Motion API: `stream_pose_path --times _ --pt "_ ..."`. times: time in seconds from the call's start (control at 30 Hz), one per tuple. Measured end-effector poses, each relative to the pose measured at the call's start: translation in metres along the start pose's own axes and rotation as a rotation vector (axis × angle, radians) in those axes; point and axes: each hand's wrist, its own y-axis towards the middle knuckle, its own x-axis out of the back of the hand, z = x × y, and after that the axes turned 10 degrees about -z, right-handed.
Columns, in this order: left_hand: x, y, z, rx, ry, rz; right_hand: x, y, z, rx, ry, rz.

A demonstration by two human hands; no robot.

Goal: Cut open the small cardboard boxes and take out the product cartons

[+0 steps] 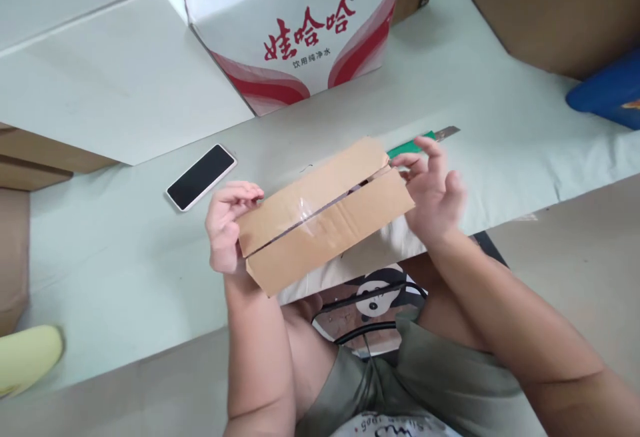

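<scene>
Cardboard box (325,217) mid-frame, held over the near edge of the surface (125,257) — flaps slightly parted, contents hidden. Left hand (226,227) and right hand (436,200) grasp its ends with curled fingers (243,191). Phone (201,177) lies left of it, knife (425,138) just behind.

A pale green table (500,143) fills most of the view, its near edge slanting from lower left to right; a black-screened phone (201,177) lies face up on it, just in front of a large flat white box (100,70); beside that stands a white carton (300,30) with red print and a barcode; a green utility knife (420,140) lies to its right, handle partly hidden behind a small brown carton (325,217); a big brown box (550,10) and a blue thing (610,90) sit at far right; a yellow thing (27,357) lies at near left
</scene>
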Motion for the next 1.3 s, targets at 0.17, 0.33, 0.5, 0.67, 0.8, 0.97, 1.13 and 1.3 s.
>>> stream_pose_path --times 0.17,0.33,0.5,0.67,0.8,0.97,1.13,1.3 --pt "0.011 -0.001 0.014 -0.021 -0.008 0.095 0.018 0.036 -0.02 -0.073 -0.51 -0.071" --pt "0.007 -0.002 0.007 0.047 0.045 0.095 0.01 0.041 -0.023 -0.146 -0.929 0.024" --pt "0.001 -0.008 -0.001 0.087 0.101 0.073 0.014 0.036 -0.018 -0.146 -0.993 0.05" --pt "-0.002 -0.015 -0.011 0.152 0.119 0.068 0.018 0.038 -0.025 -0.168 -0.695 -0.106" --pt "-0.003 -0.019 -0.014 0.168 0.077 0.08 0.008 0.045 -0.02 -0.279 -0.114 -0.23" --pt "0.002 -0.022 -0.006 0.108 0.128 0.118 0.006 0.05 -0.002 -0.318 0.223 -0.267" --pt "0.006 -0.025 -0.006 0.097 0.147 0.148 0.015 0.045 0.003 -0.315 0.276 -0.292" --pt "0.005 -0.028 -0.012 0.146 0.165 0.185 0.014 0.036 0.017 -0.046 0.143 -0.446"
